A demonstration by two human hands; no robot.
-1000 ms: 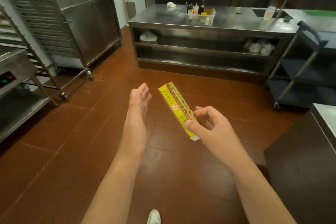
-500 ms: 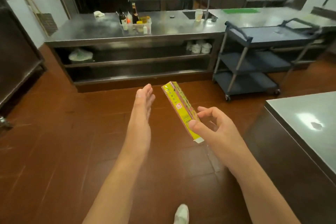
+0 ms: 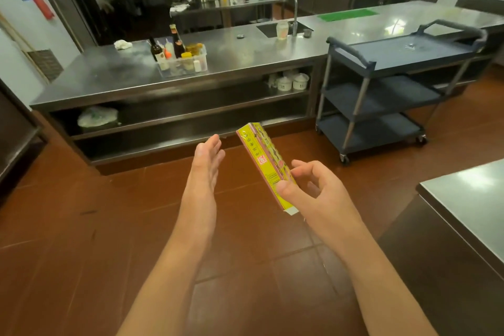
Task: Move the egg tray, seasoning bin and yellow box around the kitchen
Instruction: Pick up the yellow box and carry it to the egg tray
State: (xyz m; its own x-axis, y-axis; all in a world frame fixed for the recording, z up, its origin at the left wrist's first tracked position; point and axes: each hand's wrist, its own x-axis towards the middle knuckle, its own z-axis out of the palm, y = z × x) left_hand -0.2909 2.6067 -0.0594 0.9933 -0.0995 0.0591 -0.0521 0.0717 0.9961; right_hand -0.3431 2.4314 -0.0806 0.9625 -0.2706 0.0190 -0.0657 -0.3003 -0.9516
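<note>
A long yellow box (image 3: 261,157) with red print is held out in front of me over the tile floor. My right hand (image 3: 313,194) pinches its near end between thumb and fingers. To the left of the box, my left hand (image 3: 203,169) is held flat with straight fingers, a small gap apart from it. The clear seasoning bin (image 3: 183,62) with bottles and jars stands on the long steel counter (image 3: 109,76) ahead. No egg tray is in view.
A dark blue three-shelf cart (image 3: 381,90) stands at the counter's right end. A sink with a tap (image 3: 291,12) is set in the counter. A steel table corner (image 3: 469,202) juts in at the right. Brown tile floor (image 3: 81,226) lies between.
The view has swung to the right: the rack at the left left the frame, the cart and the steel table came in. Both hands and the box keep their pose.
</note>
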